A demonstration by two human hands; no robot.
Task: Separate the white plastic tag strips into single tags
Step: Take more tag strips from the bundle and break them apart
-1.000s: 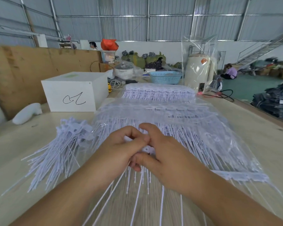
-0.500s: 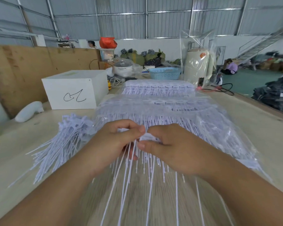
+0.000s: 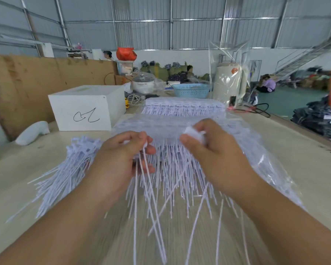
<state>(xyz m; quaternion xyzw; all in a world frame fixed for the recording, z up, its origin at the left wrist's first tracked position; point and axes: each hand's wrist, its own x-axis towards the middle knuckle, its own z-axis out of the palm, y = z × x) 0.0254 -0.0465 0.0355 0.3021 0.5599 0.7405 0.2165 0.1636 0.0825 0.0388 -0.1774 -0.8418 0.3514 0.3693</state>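
1. My left hand [image 3: 122,161] is at 9 o'clock of centre, its fingers [image 3: 144,139] pinching the head of a few white tags [image 3: 147,180] whose tails hang toward 6 o'clock.
2. My right hand [image 3: 214,152] is at 3 o'clock, fingers curled around a bunched strip of tag heads [image 3: 194,135].
3. Both hands are apart, above the bagged tag strips [image 3: 180,161] on the table [image 3: 304,169].
4. A pile of loose tags [image 3: 65,169] lies at 9 o'clock; a white box [image 3: 88,109] sits at 11 o'clock.
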